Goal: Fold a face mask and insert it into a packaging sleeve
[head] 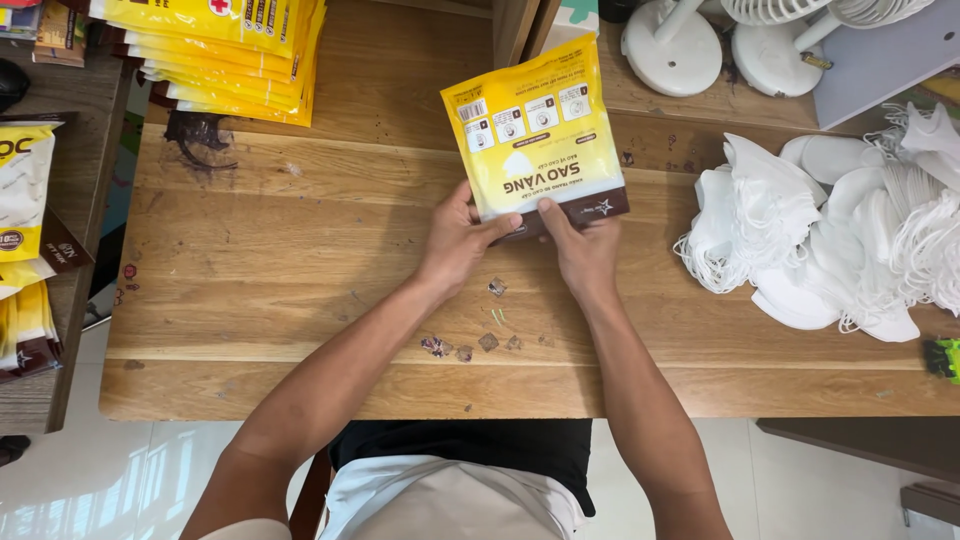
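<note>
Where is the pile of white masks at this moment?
In the head view, the white masks lie on the right side of the wooden table, right of the yellow pouch held in both hands, and just below two white fan bases.

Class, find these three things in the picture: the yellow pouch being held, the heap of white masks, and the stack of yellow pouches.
yellow pouch (538, 130): head view, middle of its printed face.
heap of white masks (800, 230): head view, left part of the pile.
stack of yellow pouches (235, 60): head view, front edges.
</note>
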